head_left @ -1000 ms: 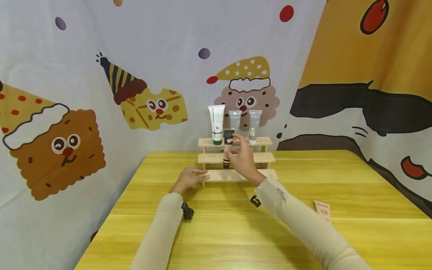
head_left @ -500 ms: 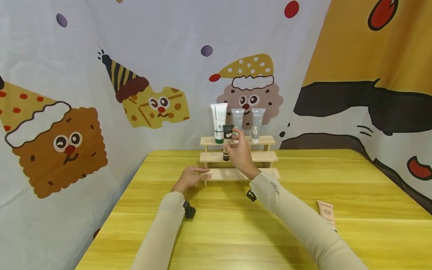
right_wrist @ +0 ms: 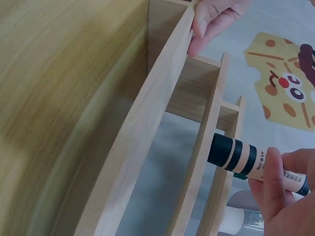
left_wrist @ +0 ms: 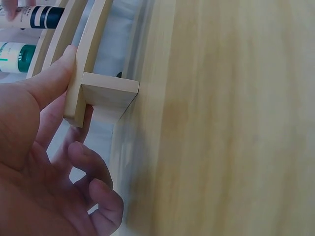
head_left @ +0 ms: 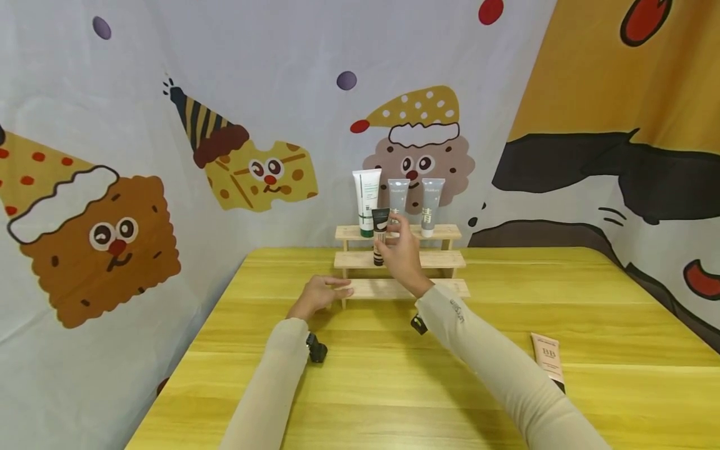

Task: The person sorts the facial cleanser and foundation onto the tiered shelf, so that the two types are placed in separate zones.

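Observation:
My right hand (head_left: 404,253) pinches a beige-and-black cosmetic tube (right_wrist: 251,161) between thumb and fingers. The tube stands upright, its black striped base right at the middle step of a small wooden display rack (head_left: 441,259). At the rack's left end, my left hand (head_left: 319,295) pinches the lowest step (left_wrist: 77,93), thumb on top and a finger underneath, the other fingers loosely curled. Behind the held tube, a white tube with a green cap (head_left: 367,194) and two grey tubes (head_left: 432,203) stand on the top step; my right hand partly hides one grey tube.
A pink BB cream tube (head_left: 547,357) lies on the yellow wood-grain table (head_left: 360,387) at the right, near my right forearm. A patterned cloth (head_left: 281,62) hangs close behind the rack.
The held tube has risen slightly, from overlapping the space below the middle step to having its base at that step. My left hand keeps its grip; the head view has shifted a little.

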Demonstrator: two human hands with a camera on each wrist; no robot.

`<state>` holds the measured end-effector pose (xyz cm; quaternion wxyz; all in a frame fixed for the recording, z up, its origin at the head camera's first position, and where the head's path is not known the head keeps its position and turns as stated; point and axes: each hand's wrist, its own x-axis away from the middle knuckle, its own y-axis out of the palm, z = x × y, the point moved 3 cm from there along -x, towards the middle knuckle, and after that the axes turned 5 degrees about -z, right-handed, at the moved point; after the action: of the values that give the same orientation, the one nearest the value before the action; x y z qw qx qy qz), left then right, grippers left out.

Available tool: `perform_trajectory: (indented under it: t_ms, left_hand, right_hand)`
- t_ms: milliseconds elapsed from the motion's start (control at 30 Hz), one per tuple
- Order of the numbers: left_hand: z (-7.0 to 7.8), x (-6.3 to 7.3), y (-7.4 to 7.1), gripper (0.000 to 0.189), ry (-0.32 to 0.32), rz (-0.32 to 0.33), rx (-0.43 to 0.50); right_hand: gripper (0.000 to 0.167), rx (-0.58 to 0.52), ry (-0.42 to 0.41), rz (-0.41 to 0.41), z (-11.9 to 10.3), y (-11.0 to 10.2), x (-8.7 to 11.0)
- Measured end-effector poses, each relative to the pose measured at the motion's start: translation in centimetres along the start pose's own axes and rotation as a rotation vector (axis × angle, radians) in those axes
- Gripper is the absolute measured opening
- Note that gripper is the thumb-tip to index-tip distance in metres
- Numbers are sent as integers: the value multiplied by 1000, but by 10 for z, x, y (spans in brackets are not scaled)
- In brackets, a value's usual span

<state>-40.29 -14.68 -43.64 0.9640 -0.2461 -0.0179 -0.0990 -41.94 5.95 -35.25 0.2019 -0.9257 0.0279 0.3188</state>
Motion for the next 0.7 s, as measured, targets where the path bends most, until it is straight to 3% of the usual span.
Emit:
perform_trajectory:
  t_ms: [333, 700]
  left_hand:
    - [6, 3, -2, 35, 16, -7, 7]
    - [0, 3, 1, 35, 17, -8, 20]
  right_hand:
    - [56, 5, -16, -20, 7, 0, -1]
    - [55, 47, -14, -64, 11, 0, 4]
